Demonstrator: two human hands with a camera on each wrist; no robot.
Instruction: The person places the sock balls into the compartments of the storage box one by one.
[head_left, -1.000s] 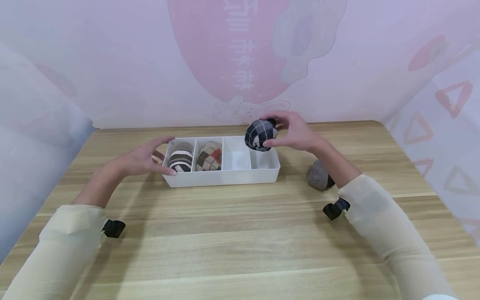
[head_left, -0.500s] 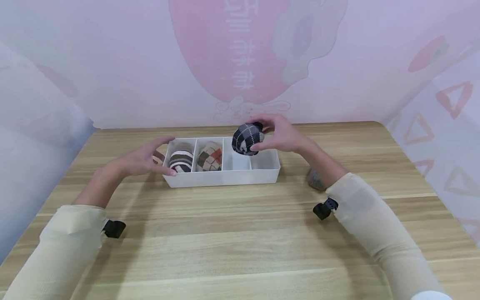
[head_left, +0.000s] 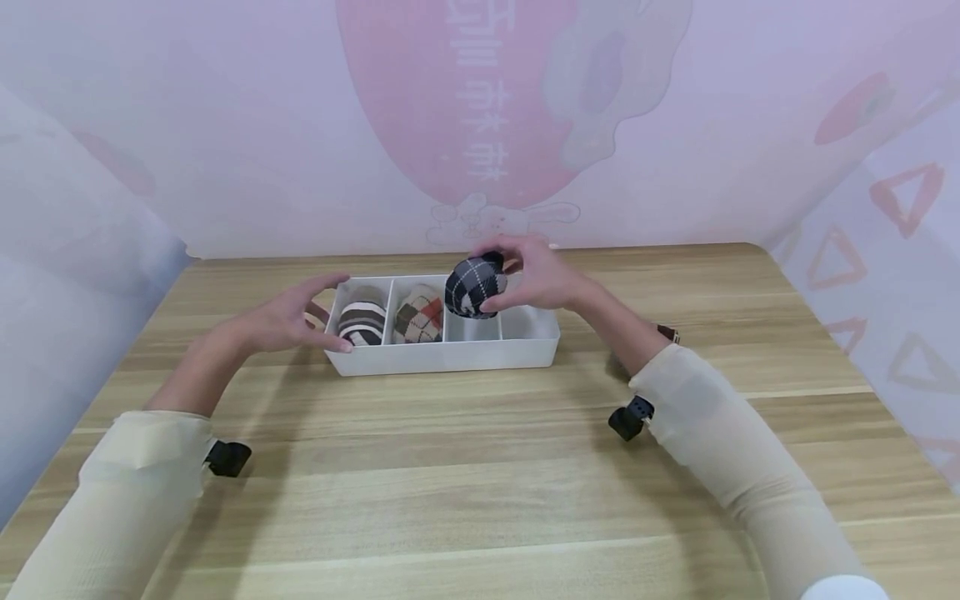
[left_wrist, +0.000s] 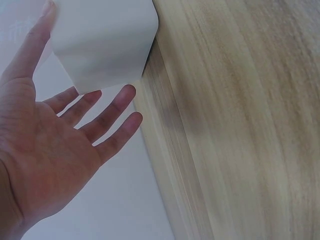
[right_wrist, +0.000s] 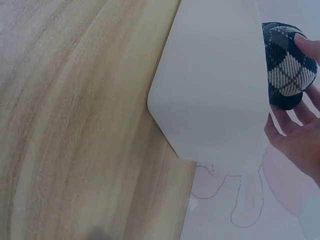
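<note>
The right hand (head_left: 542, 279) grips a dark checked sock ball (head_left: 472, 286), fingers curled round it, above the white tray (head_left: 450, 357). The left hand (head_left: 288, 321) rests relaxed against the tray's left end.

sock ball in right hand (head_left: 474, 286): black-white argyle check | tray (head_left: 450, 357): plain white | sock ball just left of the grip (head_left: 418, 316): beige-brown-orange argyle | sock ball further left, by left hand (head_left: 362, 320): brown-white stripes | table (head_left: 465, 467): light wood grain | sleeves (head_left: 720, 450): cream | wall (head_left: 225, 125): pale lilac, pink print
</note>
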